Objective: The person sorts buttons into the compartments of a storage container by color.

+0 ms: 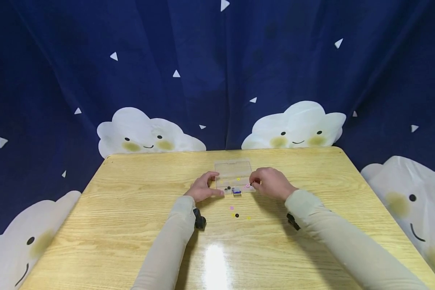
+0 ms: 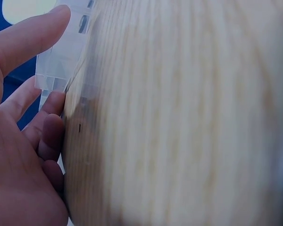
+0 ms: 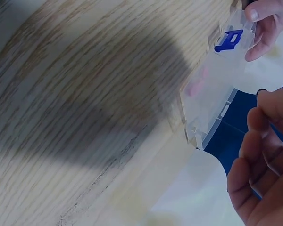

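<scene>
A clear plastic box (image 1: 233,169) with compartments stands on the table, its lid raised at the back. My left hand (image 1: 202,187) holds its left side, thumb at the front corner and fingers farther back. Over the box's right end, my right hand (image 1: 272,183) pinches a small black button (image 3: 261,91) between thumb and forefinger. Inside the box lie black buttons (image 1: 228,188), a pink one (image 1: 247,186) and a yellow one (image 1: 238,179). A blue piece (image 3: 228,41) sits at the middle of its front edge.
In front of the box, several small pieces lie loose on the wooden table (image 1: 137,193): a pink one (image 1: 232,208), a black button (image 1: 237,215) and yellow ones (image 1: 248,218). A dark blue curtain (image 1: 203,48) with white clouds hangs behind the table.
</scene>
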Tool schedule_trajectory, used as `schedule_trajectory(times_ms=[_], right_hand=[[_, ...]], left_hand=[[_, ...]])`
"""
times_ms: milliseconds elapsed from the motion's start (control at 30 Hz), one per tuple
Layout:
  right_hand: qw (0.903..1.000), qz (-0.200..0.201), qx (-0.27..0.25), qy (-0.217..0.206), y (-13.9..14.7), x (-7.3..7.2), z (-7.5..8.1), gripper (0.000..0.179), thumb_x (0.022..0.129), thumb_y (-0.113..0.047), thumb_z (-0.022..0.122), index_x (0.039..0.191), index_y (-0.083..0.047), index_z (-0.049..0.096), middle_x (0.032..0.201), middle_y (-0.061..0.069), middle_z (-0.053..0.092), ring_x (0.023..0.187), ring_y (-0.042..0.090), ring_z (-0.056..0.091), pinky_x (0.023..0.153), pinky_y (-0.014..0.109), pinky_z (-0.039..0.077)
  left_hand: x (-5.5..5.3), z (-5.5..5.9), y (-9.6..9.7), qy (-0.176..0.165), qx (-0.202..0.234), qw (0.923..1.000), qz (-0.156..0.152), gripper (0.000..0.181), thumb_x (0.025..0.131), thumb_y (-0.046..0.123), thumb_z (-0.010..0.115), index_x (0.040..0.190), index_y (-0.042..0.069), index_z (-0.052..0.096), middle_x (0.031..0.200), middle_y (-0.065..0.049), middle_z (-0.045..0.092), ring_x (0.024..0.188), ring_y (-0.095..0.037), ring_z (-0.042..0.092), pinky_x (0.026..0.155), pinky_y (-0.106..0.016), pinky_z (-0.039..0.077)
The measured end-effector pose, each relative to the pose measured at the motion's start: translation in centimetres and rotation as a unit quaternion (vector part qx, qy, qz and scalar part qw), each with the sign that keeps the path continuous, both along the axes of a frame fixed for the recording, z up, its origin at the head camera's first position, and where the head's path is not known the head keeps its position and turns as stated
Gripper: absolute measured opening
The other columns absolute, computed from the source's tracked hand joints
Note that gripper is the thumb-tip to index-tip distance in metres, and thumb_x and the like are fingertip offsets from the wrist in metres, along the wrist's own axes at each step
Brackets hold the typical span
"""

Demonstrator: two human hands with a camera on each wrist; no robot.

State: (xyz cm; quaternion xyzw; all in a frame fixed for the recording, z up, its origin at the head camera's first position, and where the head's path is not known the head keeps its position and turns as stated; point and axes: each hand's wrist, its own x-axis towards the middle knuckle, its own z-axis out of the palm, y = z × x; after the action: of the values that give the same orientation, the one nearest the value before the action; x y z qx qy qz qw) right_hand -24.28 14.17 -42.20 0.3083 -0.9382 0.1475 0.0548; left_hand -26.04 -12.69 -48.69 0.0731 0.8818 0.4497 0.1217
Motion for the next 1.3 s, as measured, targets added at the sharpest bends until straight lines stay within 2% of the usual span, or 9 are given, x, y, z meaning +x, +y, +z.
schedule_trajectory(times_ms=[300,700,1000,1300], right_hand=[[0.9998,-0.014,-0.003,-0.017,-0.4,0.0,0.1,0.008,0.091,-0.012,0.068,0.088,-0.013,0.075,0.083,-0.001,0.07,0.071,0.01,0.057,0.066,0.03,0.05],[0.9996,-0.003,-0.01,-0.025,-1.4,0.3,-0.1,0.009,0.092,-0.013,0.068,0.087,-0.014,0.076,0.083,-0.003,0.071,0.07,0.007,0.055,0.065,0.028,0.048],[0.9998,-0.007,-0.006,-0.018,-0.7,0.1,0.4,0.01,0.092,-0.01,0.066,0.088,-0.012,0.075,0.084,-0.002,0.071,0.072,0.009,0.057,0.066,0.029,0.049],[0.9996,-0.012,-0.001,-0.026,-0.4,-0.1,0.0,0.009,0.091,-0.01,0.068,0.087,-0.014,0.075,0.082,-0.003,0.07,0.072,0.009,0.056,0.067,0.029,0.049]], left_hand=[[-0.2,-0.2,0.0,-0.003,-0.001,1.0,0.0,0.074,0.079,0.03,0.084,0.144,0.026,0.048,0.138,-0.001,0.051,0.113,-0.022,0.047,0.1,-0.04,0.04],[0.0,0.0,0.0,-0.004,0.001,1.0,0.002,0.074,0.079,0.029,0.084,0.144,0.025,0.049,0.139,-0.002,0.052,0.114,-0.023,0.048,0.101,-0.042,0.041],[-0.1,0.4,0.0,-0.004,-0.007,0.9999,-0.006,0.074,0.081,0.031,0.083,0.145,0.027,0.047,0.141,-0.002,0.051,0.114,-0.023,0.048,0.099,-0.041,0.041],[0.1,0.4,-0.1,-0.002,-0.006,0.9999,-0.009,0.074,0.081,0.031,0.083,0.146,0.025,0.047,0.14,-0.003,0.05,0.112,-0.023,0.047,0.097,-0.041,0.041]])
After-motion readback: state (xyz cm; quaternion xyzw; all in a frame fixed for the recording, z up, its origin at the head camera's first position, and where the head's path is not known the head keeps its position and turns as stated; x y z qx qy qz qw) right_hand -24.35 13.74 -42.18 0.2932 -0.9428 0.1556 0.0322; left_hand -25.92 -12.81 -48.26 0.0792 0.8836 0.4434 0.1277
